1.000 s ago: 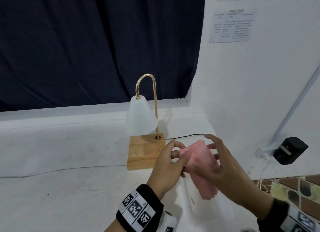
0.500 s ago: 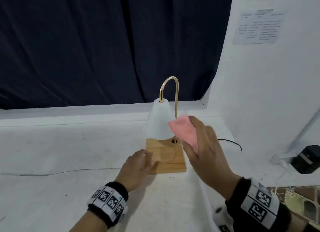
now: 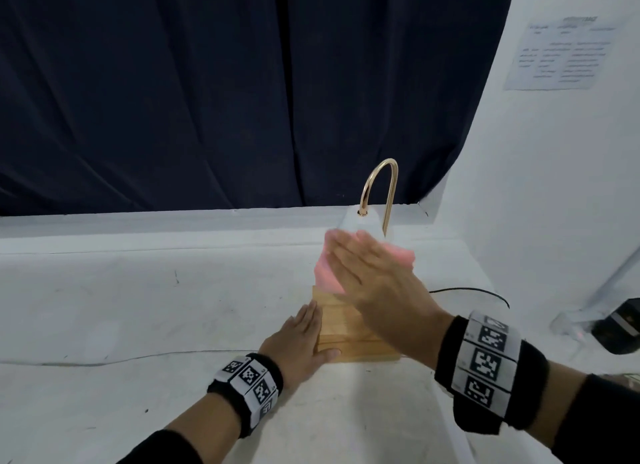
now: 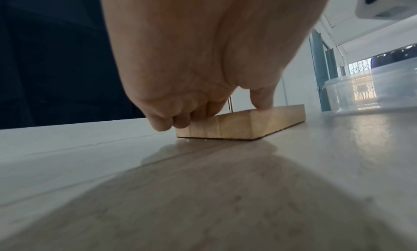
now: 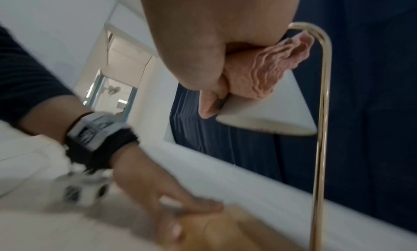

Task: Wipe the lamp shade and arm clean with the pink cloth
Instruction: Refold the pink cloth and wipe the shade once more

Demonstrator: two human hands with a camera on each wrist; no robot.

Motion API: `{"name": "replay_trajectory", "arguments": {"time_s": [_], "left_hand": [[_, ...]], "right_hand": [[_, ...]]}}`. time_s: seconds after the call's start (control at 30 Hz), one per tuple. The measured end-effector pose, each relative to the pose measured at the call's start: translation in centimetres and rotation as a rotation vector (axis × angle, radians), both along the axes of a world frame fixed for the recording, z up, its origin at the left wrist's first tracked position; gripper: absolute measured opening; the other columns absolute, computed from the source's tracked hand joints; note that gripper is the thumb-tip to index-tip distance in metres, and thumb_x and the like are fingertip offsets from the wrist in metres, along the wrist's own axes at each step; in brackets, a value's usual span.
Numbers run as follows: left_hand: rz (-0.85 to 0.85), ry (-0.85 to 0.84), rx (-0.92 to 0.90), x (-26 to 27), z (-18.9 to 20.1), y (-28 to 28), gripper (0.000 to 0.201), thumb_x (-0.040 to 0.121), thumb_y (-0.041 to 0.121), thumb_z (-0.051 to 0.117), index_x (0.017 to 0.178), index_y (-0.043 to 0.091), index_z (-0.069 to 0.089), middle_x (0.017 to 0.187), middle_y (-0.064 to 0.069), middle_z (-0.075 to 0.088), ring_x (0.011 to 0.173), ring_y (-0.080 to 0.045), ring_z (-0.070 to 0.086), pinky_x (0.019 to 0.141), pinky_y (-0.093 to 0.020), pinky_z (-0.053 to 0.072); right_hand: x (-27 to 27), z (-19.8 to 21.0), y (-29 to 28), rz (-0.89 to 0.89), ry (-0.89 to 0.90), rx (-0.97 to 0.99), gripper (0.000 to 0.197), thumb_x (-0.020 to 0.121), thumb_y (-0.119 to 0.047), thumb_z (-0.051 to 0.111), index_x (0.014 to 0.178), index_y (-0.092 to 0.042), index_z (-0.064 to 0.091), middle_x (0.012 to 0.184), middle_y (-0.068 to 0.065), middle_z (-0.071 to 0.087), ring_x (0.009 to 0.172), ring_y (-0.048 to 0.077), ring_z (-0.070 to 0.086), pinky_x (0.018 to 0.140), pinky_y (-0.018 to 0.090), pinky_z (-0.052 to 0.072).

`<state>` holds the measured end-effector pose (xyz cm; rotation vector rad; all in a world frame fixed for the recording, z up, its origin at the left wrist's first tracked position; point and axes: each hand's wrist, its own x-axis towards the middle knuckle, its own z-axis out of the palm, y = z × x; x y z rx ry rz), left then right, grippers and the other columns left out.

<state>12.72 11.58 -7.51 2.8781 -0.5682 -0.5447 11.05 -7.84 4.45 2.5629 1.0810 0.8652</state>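
Note:
The lamp has a curved gold arm (image 3: 381, 183), a white shade (image 3: 353, 221) and a wooden base (image 3: 349, 335). My right hand (image 3: 346, 252) lies flat with straight fingers and presses the pink cloth (image 3: 327, 273) against the front of the shade, hiding most of it. In the right wrist view the cloth (image 5: 270, 67) is bunched between my palm and the shade (image 5: 270, 115), beside the gold arm (image 5: 322, 112). My left hand (image 3: 301, 339) holds the base's near left corner. Its thumb (image 4: 261, 101) is on top and its fingers (image 4: 171, 121) curl against the side of the base (image 4: 239, 126).
A black cable (image 3: 478, 292) runs right from the lamp toward a black device (image 3: 620, 328). A dark curtain (image 3: 207, 100) hangs behind the white counter (image 3: 138, 308), and a white wall (image 3: 554, 186) stands to the right. A clear plastic container (image 4: 372, 90) sits at the right.
Both hands held the cloth in front of the lamp a second ago. My right hand then carried it up onto the shade, while my left hand dropped to the base.

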Motion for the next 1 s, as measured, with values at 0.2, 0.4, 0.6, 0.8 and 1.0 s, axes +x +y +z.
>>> {"name": "replay_trajectory", "arguments": {"time_s": [0.2, 0.4, 0.6, 0.8, 1.0], "left_hand": [[-0.023, -0.053, -0.056, 0.6, -1.2, 0.4, 0.09, 0.096, 0.065, 0.032, 0.16, 0.014, -0.005, 0.169, -0.004, -0.009, 0.155, -0.017, -0.006, 0.126, -0.037, 0.003], [-0.066, -0.035, 0.072, -0.4, 1.7, -0.2, 0.077, 0.105, 0.039, 0.032, 0.157, 0.0, -0.01, 0.167, -0.014, -0.014, 0.155, -0.023, -0.01, 0.125, -0.036, 0.002], [0.058, -0.102, -0.308, -2.5, 3.8, -0.8, 0.043, 0.094, 0.05, 0.055, 0.129, 0.025, 0.06, 0.141, 0.009, 0.056, 0.132, -0.019, 0.051, 0.11, -0.04, 0.042], [0.206, 0.16, -1.212, -8.9, 11.4, -6.7, 0.031, 0.102, 0.038, 0.055, 0.102, 0.015, 0.075, 0.1, -0.003, 0.076, 0.098, -0.017, 0.071, 0.087, -0.027, 0.054], [0.205, 0.295, -1.397, -10.0, 12.1, -12.1, 0.035, 0.095, 0.031, 0.065, 0.125, 0.012, 0.063, 0.118, -0.005, 0.073, 0.112, -0.021, 0.068, 0.098, -0.035, 0.054]], "right_hand": [[-2.2, -2.9, -0.6, 0.106, 0.299, 0.009, 0.062, 0.08, -0.01, 0.031, 0.13, 0.001, 0.065, 0.145, 0.019, 0.058, 0.139, 0.029, 0.053, 0.12, 0.038, 0.029], [-4.2, -2.6, -3.5, 0.241, 0.472, 0.182, 0.044, 0.075, 0.007, 0.051, 0.114, -0.006, 0.068, 0.12, 0.009, 0.068, 0.114, 0.028, 0.063, 0.1, 0.039, 0.053], [-7.1, -0.8, -5.6, 0.055, 0.458, 0.594, 0.045, 0.092, -0.02, 0.045, 0.136, -0.02, 0.056, 0.137, -0.004, 0.06, 0.104, 0.025, 0.069, 0.079, 0.039, 0.059], [-9.1, -2.4, -8.7, -0.135, 0.526, 0.835, 0.053, 0.099, -0.022, 0.052, 0.149, -0.038, 0.043, 0.144, -0.005, 0.054, 0.113, 0.019, 0.063, 0.088, 0.042, 0.057], [-12.3, -1.9, -11.3, -0.199, 0.696, 1.043, 0.078, 0.086, -0.041, 0.074, 0.151, -0.053, 0.032, 0.138, -0.024, 0.049, 0.125, -0.001, 0.05, 0.096, 0.018, 0.046]]}}
